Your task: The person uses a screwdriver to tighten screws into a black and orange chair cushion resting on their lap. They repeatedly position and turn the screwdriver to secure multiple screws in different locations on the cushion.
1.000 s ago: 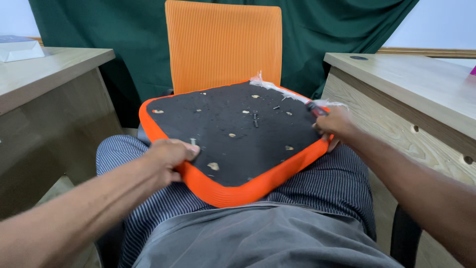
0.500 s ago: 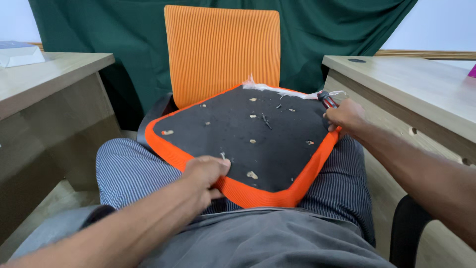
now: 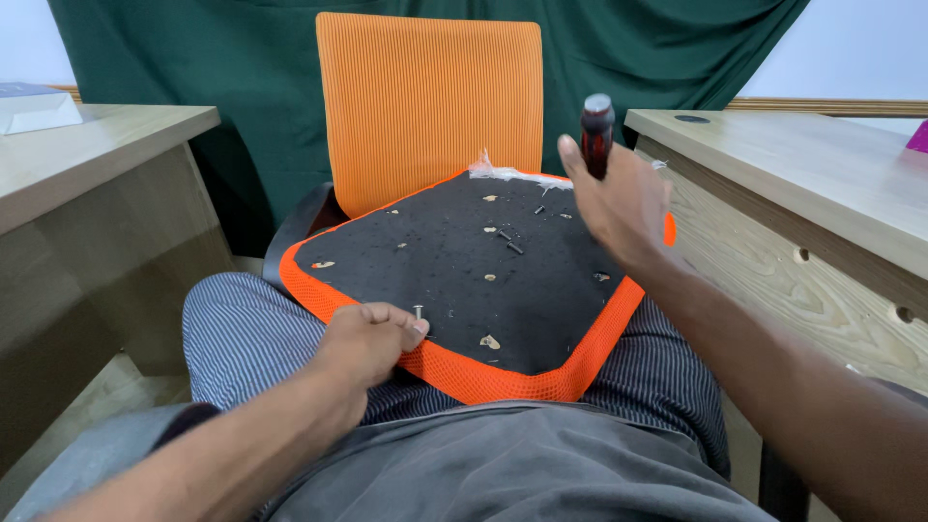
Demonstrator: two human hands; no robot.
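Note:
An upturned chair seat, black underneath with an orange mesh edge, rests on my lap. My left hand is at its near edge, pinching a small screw upright between thumb and fingers. My right hand is raised above the seat's right side, closed round a screwdriver whose dark red and black handle points up; its shaft is hidden. A few loose black screws lie on the black underside, among several screw holes.
An orange mesh chair back stands behind the seat before a dark green curtain. A wooden desk flanks me on the right, another on the left with a white box at its far edge.
My right hand has lifted off the seat's far right edge with the screwdriver. My left hand has moved along the near edge and now pinches a screw. The seat has turned slightly.

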